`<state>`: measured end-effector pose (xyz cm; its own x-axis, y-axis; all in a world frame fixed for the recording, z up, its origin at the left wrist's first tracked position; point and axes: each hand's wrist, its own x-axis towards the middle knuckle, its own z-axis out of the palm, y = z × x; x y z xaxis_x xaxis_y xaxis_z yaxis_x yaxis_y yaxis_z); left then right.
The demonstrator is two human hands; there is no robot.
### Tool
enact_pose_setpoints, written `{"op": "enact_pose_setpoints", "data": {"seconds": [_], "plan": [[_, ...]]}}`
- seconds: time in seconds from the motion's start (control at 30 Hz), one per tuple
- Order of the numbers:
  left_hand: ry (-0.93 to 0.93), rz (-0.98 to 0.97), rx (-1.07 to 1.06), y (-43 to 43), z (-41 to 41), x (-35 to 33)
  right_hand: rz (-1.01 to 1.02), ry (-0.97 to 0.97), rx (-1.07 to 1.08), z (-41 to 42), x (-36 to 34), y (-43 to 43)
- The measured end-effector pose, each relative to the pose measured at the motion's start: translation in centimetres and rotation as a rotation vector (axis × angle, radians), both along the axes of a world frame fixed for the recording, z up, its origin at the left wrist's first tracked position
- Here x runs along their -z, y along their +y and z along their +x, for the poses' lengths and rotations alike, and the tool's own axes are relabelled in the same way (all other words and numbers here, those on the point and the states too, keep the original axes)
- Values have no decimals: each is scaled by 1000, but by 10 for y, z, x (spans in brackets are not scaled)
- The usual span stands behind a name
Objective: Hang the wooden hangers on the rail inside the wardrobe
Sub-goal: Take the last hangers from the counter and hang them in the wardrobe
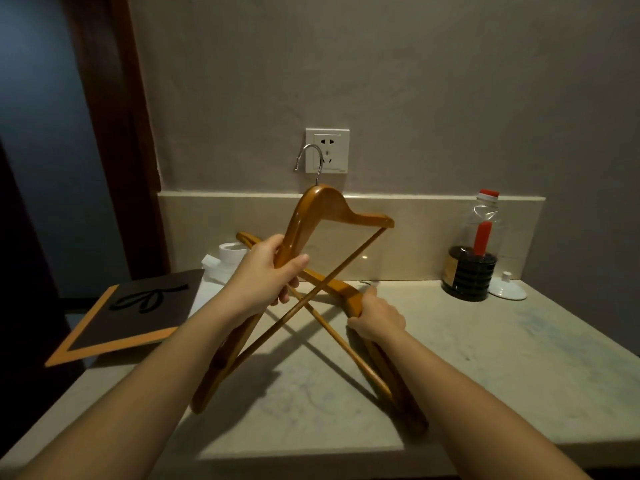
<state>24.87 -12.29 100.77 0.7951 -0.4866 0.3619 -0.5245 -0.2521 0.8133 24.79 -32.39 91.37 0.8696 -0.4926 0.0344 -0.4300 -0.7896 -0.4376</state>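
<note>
The left grip (266, 277) is wrapped round one sloping arm of the raised hanger (323, 202), with the thumb across the front and the fingers curled behind, clamping the wood between them. This hanger stands tilted above the counter (485, 358). Its steel hook (309, 157) points up in front of the wall socket (327, 150), and its thin crossbar runs down toward the lower left.

The right grip (376, 318) closes over the shoulder of the second hanger (334, 288), which lies on the counter and passes under the raised one, so the two cross in an X. It cannot be told whether another hanger lies beneath it. Neither wardrobe nor rail is in view, so the job looks to be at the gathering stage.

The hangers appear to be stiff varnished wood, light enough for one hand each, rigid, and probably a little slick on the lacquer. The thick arm near the neck seems the soundest hold, since it leaves the hook free. The slim crossbar looks weaker, and the crossed bars could snag as one hanger lifts.

Further out, a dark folder (138, 313) with an orange edge overhangs the counter's left side, with a white roll (230, 252) behind it. At the back right stand a clear bottle (484, 216), a dark ribbed jar (469, 275) and a white lid (507, 292).
</note>
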Motion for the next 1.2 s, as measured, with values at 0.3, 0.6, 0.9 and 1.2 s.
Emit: {"op": "enact_pose_setpoints", "data": {"seconds": [0.3,0.6,0.9,1.2], "plan": [[62,-100,22,-7,-10,0,639,-206,33,-45,-41,-57],[41,-114,44,-37,-37,1,810,-324,-21,-120,-65,-94],[-22,-137,-90,-58,-92,-5,998,-457,-56,-189,-70,-131],[140,-231,-296,-39,-211,20,959,-246,-344,-244,-51,-142]]}}
